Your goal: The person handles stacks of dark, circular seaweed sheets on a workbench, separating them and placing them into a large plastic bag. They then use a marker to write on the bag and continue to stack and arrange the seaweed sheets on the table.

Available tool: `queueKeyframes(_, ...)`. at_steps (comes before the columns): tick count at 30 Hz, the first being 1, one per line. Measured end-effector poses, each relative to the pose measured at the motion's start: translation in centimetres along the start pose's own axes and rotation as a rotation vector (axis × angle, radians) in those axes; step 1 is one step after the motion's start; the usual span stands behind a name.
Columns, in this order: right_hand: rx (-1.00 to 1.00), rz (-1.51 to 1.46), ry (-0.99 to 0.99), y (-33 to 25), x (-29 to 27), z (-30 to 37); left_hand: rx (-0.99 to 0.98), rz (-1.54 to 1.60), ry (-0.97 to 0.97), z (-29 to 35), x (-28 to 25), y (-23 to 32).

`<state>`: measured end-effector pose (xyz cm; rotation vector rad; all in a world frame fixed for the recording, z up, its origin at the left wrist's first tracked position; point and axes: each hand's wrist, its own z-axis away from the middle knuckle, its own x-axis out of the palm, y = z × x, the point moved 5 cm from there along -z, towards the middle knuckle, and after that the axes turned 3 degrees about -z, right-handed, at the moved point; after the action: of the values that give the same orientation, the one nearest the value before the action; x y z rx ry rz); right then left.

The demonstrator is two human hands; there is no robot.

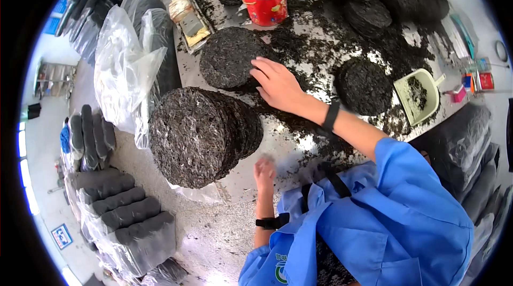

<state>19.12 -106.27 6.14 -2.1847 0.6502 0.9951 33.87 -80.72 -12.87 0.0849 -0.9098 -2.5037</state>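
My right hand (279,85) reaches across the table, fingers stretched out, its fingertips at the right edge of a round, dark cake of what looks like dried seaweed (230,56). Nearer to me on the left, a thick stack of similar round cakes (187,136) lies on its side at the table's edge, its flat face toward the lower left. Just right of that stack is my left hand (264,175), low over the near edge; it is smeared by motion, so its fingers cannot be made out. Another dark round cake (365,87) lies to the right of my right forearm.
A red bucket (264,12) with dark shreds stands at the back, beside a flat, worn device (191,23). On the right is a pale dustpan (432,105) holding shreds. Loose shreds cover much of the table. Clear plastic (125,67) and bagged dark stacks (133,230) line the left.
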Motion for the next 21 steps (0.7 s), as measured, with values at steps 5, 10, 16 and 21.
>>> queueKeyframes(5,-0.197,0.250,-0.282,2.7,7.4,-3.4,-0.108,-0.027,-0.104,0.7,2.2,-2.9)
queueKeyframes(10,-0.285,0.130,-0.293,7.9,9.5,-4.2,-0.091,0.061,-0.063,0.3,2.1,-4.8)
queueKeyframes(16,-0.185,0.095,-0.322,11.2,6.7,-5.7,-0.120,0.165,0.018,-0.2,1.6,-6.3)
queueKeyframes(21,-0.235,0.167,-0.296,7.7,10.3,-2.6,-0.111,0.188,0.009,-0.1,1.5,-6.8)
